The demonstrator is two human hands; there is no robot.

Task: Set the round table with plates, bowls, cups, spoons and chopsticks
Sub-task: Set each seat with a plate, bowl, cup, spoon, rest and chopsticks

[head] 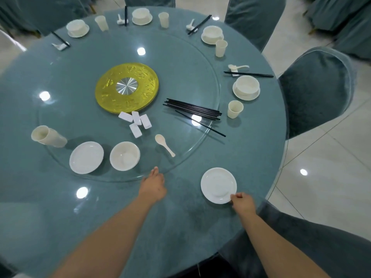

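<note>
Four places stood set along the surface's far and right edges, while my right grip (240, 199) pinched a plate (218, 185) at the near edge, left grip (153, 182) apart, spare ware (124, 155) waiting.

Turntable: clear round glass lazy Susan (66, 63) resting on the tabletop
Hub: gold-coloured embossed disc (104, 93) with a brushed silver metal centre (126, 86), under the glass
Seating: grey-teal velvet-covered chairs, one (313, 89) at the table's right edge, one (253, 17) at the far side
Floor: glossy pale tiled floor (331, 157) with thin dark seams
</note>
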